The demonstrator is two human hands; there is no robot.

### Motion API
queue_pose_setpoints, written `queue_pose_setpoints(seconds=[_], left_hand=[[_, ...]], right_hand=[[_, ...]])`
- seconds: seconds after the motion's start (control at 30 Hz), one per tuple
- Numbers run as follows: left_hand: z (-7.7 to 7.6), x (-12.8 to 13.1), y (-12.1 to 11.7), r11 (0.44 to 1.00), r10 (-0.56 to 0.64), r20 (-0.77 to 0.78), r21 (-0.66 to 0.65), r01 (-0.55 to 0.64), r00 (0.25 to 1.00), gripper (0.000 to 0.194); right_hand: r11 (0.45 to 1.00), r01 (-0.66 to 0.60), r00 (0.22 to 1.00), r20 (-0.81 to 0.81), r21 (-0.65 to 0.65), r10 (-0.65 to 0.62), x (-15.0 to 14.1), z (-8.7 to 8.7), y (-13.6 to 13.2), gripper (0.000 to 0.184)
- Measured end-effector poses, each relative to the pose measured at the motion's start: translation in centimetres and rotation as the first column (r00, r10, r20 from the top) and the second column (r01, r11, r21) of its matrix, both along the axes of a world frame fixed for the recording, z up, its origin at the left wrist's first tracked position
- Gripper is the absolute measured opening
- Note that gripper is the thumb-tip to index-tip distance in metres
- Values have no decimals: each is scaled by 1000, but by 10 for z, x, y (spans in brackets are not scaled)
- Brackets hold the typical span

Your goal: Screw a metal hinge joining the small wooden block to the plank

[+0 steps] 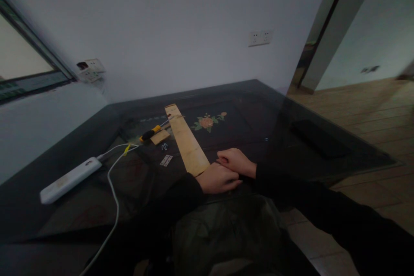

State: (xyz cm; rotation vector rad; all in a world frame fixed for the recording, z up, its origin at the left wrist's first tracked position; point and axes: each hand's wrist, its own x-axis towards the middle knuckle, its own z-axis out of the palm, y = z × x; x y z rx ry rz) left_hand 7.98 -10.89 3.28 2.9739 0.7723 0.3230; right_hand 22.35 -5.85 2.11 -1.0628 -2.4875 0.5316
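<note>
Close to the table's front edge, my left hand point(216, 178) lies palm down with its fingers stretched to the right, beside the near end of a long wooden plank point(187, 140). My right hand point(237, 161) is curled into a fist just behind it, touching it; nothing shows in either hand. Left of the plank lie a black and yellow screwdriver point(150, 133), a small wooden block point(160, 137), several screws point(164, 146) and a metal hinge point(166, 161).
A white power strip point(71, 180) with a white cable point(114, 189) runs along the left of the dark table point(258, 116). Toward the right edge lies a flat black object point(318, 139). A wall point(181, 30) with sockets point(260, 38) stands behind the table.
</note>
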Motion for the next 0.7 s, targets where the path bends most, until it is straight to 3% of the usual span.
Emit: queue_pose_setpoints(seconds=[0.7], left_hand=[[-1,1,-1,1000,-6,1,25,6,1000,37]], right_hand=[[1000,-1,1000,-26,11,1,0,-4,1,33]])
